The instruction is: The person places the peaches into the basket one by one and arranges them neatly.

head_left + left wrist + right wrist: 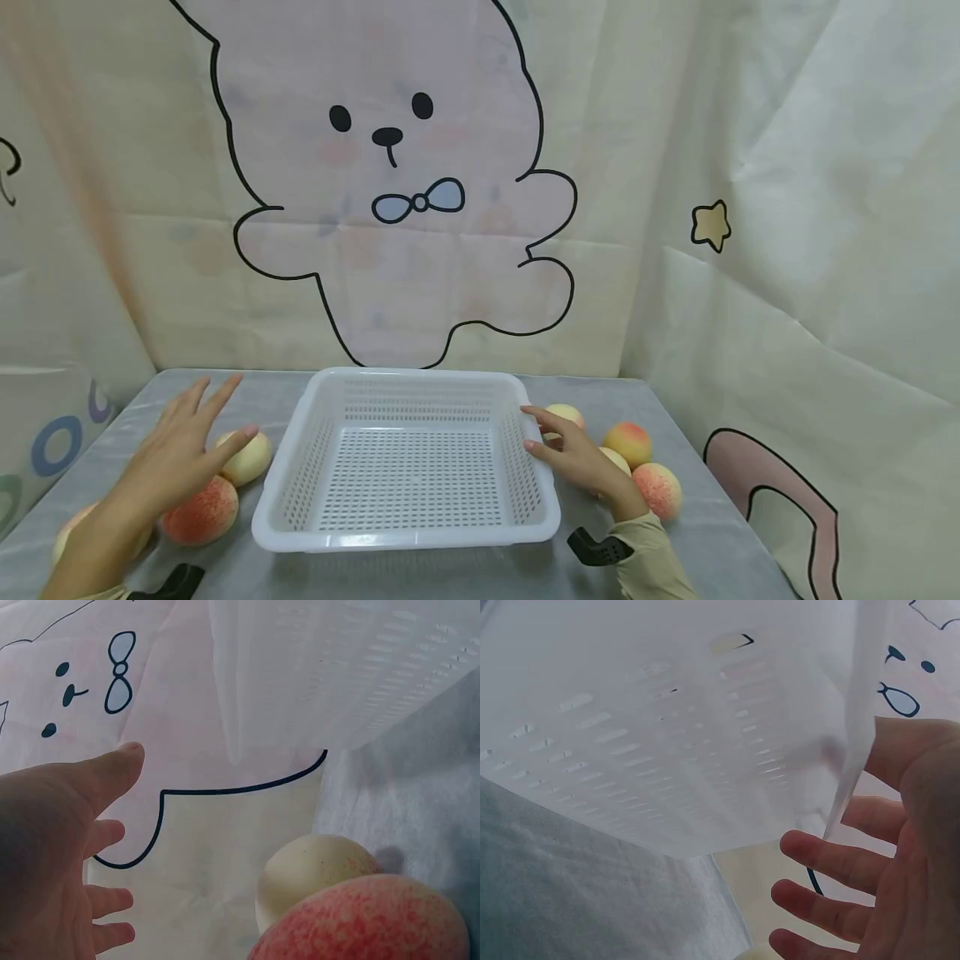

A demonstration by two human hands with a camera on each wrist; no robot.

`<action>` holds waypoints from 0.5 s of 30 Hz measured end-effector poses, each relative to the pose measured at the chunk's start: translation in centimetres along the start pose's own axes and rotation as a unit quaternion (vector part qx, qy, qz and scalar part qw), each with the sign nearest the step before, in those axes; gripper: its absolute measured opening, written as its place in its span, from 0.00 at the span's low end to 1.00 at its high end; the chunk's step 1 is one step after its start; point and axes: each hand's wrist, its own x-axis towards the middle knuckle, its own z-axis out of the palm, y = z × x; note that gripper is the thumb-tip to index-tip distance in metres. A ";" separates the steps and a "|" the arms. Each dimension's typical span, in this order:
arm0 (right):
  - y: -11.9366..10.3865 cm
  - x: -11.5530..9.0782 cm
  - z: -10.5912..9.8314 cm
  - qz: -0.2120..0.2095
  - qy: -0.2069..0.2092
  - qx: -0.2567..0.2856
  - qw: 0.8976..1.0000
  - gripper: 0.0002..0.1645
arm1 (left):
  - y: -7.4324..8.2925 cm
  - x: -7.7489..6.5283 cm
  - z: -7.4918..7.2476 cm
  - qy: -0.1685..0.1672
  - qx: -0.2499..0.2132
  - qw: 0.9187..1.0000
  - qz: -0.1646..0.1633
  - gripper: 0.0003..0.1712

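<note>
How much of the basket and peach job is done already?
Looks done: the white basket is between the left peaches and the right peaches. In hand: the right hand grips the basket's right side, while the left hand holds nothing. Probably left: filling the basket, because it's empty and the peaches all lie outside.

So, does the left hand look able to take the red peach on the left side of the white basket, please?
Probably yes: the left hand looks empty, its fingers apart, and the red peach lies close by, outside the white basket. Nothing visible seems to block the way.
</note>
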 end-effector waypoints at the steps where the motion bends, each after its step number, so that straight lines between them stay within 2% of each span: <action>1: 0.0 0.0 0.0 0.004 -0.002 0.005 1.000 0.37 | -0.1 0.0 -0.1 -0.002 0.000 1.000 0.000 0.49; 7: 0.5 0.1 -0.1 0.012 -0.016 0.031 0.999 0.37 | -0.7 -0.5 -0.6 -0.004 0.000 1.000 -0.010 0.46; 15: 0.8 0.2 -0.2 -0.008 -0.036 0.055 0.998 0.37 | -2.0 -1.5 -0.7 0.008 -0.017 1.000 -0.004 0.43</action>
